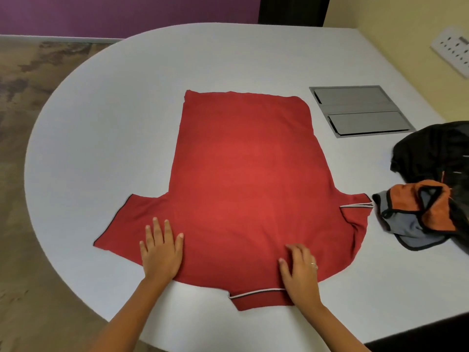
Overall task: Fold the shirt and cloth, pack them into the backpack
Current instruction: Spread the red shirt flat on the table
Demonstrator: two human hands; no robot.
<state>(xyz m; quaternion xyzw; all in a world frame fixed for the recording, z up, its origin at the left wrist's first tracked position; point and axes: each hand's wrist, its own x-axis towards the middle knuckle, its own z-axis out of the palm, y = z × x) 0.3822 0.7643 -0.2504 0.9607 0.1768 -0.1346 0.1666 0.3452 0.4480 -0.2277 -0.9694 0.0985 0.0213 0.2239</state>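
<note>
On the white table (106, 128), w/ its rounded far-left edge, a red shirt (243, 174) lies spread flat, back side up, collar end toward the person & hem at the far side. Left sleeve is laid out straight; right sleeve is partly folded over itself, its striped trim showing. Collar w/ white-and-dark trim pokes out at the near edge.

Left hand (162, 247) lies flat on the shirt near the left shoulder, fingers straight & spread, pressing, holding nothing. Right hand (300, 270) rests on the shirt just above the collar, fingers slightly bent onto the fabric; can't tell if it pinches any cloth. A ring shows on one finger.

Right of the shirt, just beside the right sleeve, sits a crumpled orange & grey cloth (416, 217), unfolded, leaning against a black backpack (436, 153) at the table's right edge. Beyond them, a grey hatch (360, 110) is set into the tabletop, near the shirt's far right corner.
</note>
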